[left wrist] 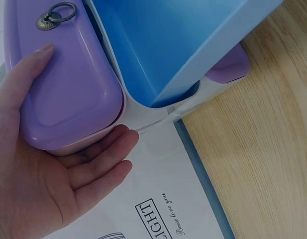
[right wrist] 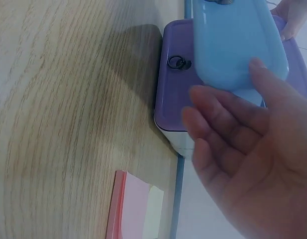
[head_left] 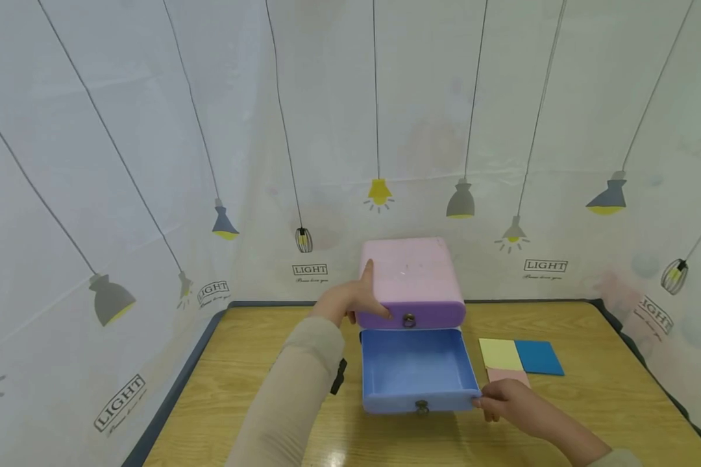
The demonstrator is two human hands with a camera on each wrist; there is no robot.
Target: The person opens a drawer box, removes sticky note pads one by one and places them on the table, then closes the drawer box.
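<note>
A small storage box with drawers (head_left: 411, 266) has a pink top and a purple upper drawer (head_left: 432, 314) with a ring pull. Its blue middle drawer (head_left: 415, 363) is pulled well out, and nothing lies in the part of it that shows. My left hand (left wrist: 49, 169) holds the box at its upper left corner, thumb on the purple front, fingers along the side and underneath. With my right hand (head_left: 511, 405) I pinch the right end of the blue drawer's front, the thumb on its face. The right wrist view also shows a purple lower drawer (right wrist: 178, 94), pushed in.
Right of the box lie yellow (head_left: 499, 353), blue (head_left: 539, 357) and pink (head_left: 507, 377) flat square pads on the wooden table (head_left: 233, 363). A white backdrop (head_left: 327, 130) printed with hanging lamps stands close behind the box and along both sides.
</note>
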